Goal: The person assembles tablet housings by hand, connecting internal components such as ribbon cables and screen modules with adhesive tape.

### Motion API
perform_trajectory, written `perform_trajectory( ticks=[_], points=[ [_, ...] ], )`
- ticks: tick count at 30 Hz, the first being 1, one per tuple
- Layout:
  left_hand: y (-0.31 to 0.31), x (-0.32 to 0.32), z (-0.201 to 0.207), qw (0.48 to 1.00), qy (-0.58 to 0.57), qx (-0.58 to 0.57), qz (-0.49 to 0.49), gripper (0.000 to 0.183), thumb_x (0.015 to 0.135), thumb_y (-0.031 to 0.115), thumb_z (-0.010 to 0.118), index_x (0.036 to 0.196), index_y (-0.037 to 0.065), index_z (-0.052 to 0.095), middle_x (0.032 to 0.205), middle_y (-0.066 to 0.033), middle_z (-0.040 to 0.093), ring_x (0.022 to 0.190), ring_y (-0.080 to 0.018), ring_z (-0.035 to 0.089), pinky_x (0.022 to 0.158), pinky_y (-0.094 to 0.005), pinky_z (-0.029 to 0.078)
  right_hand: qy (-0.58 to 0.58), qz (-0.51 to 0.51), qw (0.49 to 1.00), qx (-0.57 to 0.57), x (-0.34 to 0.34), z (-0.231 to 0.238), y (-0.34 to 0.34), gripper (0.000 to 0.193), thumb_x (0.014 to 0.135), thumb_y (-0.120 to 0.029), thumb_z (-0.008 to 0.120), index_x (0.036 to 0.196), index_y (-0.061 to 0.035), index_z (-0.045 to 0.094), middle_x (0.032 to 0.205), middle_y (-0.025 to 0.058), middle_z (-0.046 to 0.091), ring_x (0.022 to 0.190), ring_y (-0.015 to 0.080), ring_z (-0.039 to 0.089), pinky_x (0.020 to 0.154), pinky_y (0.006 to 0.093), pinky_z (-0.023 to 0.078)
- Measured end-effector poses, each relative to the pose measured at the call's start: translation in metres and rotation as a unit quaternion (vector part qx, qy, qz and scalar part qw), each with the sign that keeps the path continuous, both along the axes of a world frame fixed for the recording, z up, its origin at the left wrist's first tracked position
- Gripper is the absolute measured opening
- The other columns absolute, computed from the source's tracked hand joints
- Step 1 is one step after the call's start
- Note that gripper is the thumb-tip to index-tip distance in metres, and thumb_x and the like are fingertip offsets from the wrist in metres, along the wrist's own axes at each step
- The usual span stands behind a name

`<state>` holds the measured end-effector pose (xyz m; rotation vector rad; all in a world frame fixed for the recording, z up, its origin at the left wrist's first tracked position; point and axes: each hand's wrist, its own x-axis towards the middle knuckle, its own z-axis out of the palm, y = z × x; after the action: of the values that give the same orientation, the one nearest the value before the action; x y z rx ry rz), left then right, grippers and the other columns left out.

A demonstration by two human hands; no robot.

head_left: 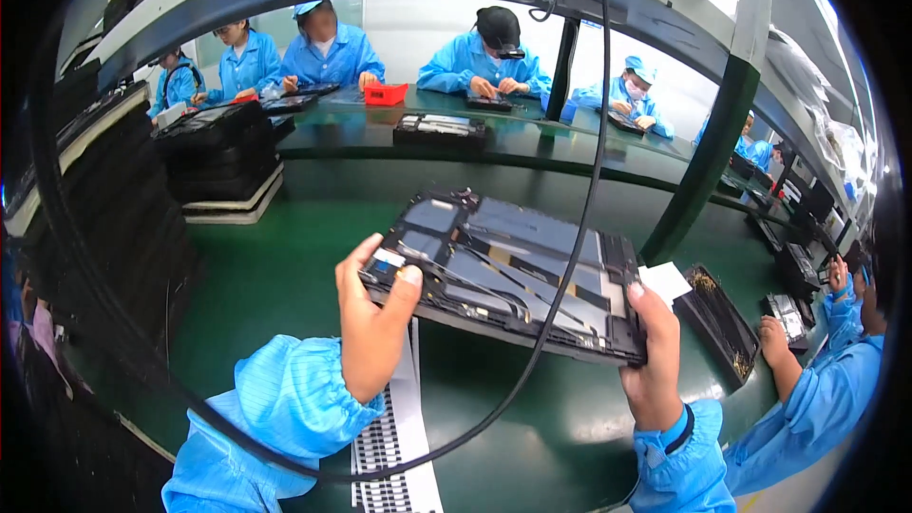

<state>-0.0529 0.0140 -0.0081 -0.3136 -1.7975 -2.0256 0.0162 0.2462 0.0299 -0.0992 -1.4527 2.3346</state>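
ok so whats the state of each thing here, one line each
left hand: gripping the panel's left end
right hand: gripping the panel's right end
open tablet panel: held tilted above the bench, insides facing up
sticker sheet: flat on the green bench
black tray: resting on the bench, right of the panel

Left sleeve [285, 408]: light blue smock, gathered elastic cuff. Right sleeve [679, 470]: same blue, dark inner cuff band. Hands bare.

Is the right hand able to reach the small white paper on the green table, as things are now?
Probably not at once: the right hand grips the open tablet at its right end. The white paper lies just beyond that edge, with nothing between, so it looks reachable once the hand lets go.
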Motion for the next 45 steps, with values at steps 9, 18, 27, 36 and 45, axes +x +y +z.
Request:
perform_trajectory(
  ticks=[9, 18, 27, 36, 45],
  points=[
    [-0.067, 0.062, -0.002, 0.897, 0.088, -0.401, -0.163, 0.054, 0.075, 0.025, 0.062, 0.115, -0.006, 0.043, 0.109, -0.0208, 0.043, 0.100, -0.0337, 0.045, 0.087, -0.0374, 0.037, -0.068, -0.035, 0.997, 0.024, 0.105, -0.060, 0.050, 0.050, 0.074, -0.005, 0.053, 0.120, 0.0081, 0.038, 0.111, 0.0165, 0.051, 0.097, 0.0225, 0.054, 0.086, 0.0311, 0.043],
    [-0.100, 0.051, -0.041, 0.775, 0.117, -0.587, -0.202, 0.065, 0.073, 0.027, 0.063, 0.124, -0.002, 0.036, 0.130, -0.0265, 0.028, 0.122, -0.0428, 0.025, 0.099, -0.0479, 0.022, -0.206, -0.118, 0.902, 0.360, 0.103, -0.063, 0.059, 0.036, 0.073, -0.007, 0.060, 0.107, 0.0015, 0.054, 0.098, 0.0105, 0.055, 0.090, 0.0166, 0.051, 0.080, 0.0277, 0.038],
    [-0.075, 0.082, -0.032, 0.743, 0.330, -0.416, -0.407, 0.030, 0.070, 0.020, 0.066, 0.095, 0.003, 0.062, 0.097, -0.0112, 0.059, 0.089, -0.0273, 0.055, 0.081, -0.0427, 0.041, 0.061, 0.032, 0.800, 0.595, 0.148, -0.047, -0.109, 0.011, 0.068, -0.007, 0.061, 0.074, 0.0002, 0.055, 0.067, 0.0096, 0.049, 0.058, 0.0234, 0.048, 0.055, 0.0320, 0.038],
    [-0.069, 0.091, -0.036, 0.730, 0.307, -0.466, -0.394, 0.031, 0.066, 0.018, 0.068, 0.093, 0.005, 0.063, 0.097, -0.0080, 0.059, 0.089, -0.0247, 0.054, 0.081, -0.0409, 0.043, 0.020, -0.013, 0.779, 0.626, 0.136, -0.066, -0.142, 0.015, 0.061, -0.002, 0.064, 0.072, -0.0013, 0.054, 0.068, 0.0106, 0.047, 0.059, 0.0265, 0.047, 0.054, 0.0347, 0.038],
    [-0.068, 0.090, -0.033, 0.708, 0.313, -0.480, -0.413, 0.029, 0.072, 0.018, 0.063, 0.095, 0.001, 0.058, 0.099, -0.0101, 0.056, 0.091, -0.0261, 0.053, 0.082, -0.0399, 0.042, 0.126, 0.028, 0.854, 0.503, 0.133, -0.063, -0.121, 0.017, 0.061, 0.000, 0.064, 0.074, -0.0003, 0.054, 0.068, 0.0103, 0.047, 0.057, 0.0251, 0.045, 0.053, 0.0335, 0.038]
  ],
)
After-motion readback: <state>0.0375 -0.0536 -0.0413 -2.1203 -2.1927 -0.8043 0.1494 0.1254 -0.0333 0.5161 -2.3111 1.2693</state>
